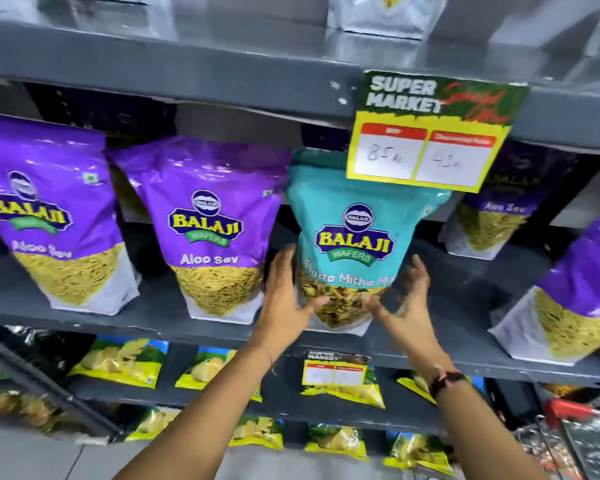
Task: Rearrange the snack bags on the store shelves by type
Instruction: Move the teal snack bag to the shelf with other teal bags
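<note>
A teal Balaji Khatta Mitha bag (pixel 355 233) stands upright on the dark grey middle shelf (pixel 160 323). My left hand (pixel 286 292) presses its lower left side and my right hand (pixel 404 299) cups its lower right side, thumbs on the clear window. To its left stand two purple Aloo Sev bags (pixel 212 220), (pixel 49 209). More purple Aloo Sev bags sit at the right (pixel 582 299) and behind (pixel 499 209).
A yellow price sign (pixel 426 143) hangs from the shelf above and covers the teal bag's top right. Silver bags (pixel 385 12) stand on the top shelf. Yellow and blue chip packets (pixel 125 358) fill the lower shelves. A metal rack (pixel 582 434) is at the lower right.
</note>
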Action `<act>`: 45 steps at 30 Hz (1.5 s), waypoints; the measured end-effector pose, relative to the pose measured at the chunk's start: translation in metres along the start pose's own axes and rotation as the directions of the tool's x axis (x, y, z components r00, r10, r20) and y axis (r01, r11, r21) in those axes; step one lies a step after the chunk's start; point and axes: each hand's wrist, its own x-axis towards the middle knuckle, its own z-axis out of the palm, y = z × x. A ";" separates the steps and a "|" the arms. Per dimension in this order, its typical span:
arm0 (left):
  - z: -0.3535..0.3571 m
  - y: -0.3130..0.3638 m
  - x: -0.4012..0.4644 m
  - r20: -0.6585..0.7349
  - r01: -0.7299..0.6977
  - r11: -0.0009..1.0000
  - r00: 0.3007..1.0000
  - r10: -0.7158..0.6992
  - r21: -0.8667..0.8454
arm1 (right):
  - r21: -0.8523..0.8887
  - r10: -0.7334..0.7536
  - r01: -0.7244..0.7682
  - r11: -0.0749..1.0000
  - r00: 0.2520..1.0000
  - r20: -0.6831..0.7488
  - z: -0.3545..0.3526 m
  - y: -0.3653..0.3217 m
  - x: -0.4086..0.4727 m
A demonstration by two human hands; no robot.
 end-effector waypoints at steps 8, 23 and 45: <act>0.007 -0.011 0.018 0.126 0.182 0.981 0.977 -0.173 -0.067 | -0.030 0.169 -0.168 0.985 0.933 0.319 -0.002 0.014 0.017; -0.034 0.078 -0.064 0.120 0.018 0.999 0.992 -0.022 0.031 | -0.102 0.003 0.020 0.995 0.975 0.220 -0.062 -0.065 -0.091; -0.150 0.309 0.042 -0.136 -0.398 0.873 0.917 0.375 -0.282 | -0.111 -0.570 0.565 0.818 0.821 -0.021 -0.131 -0.328 -0.006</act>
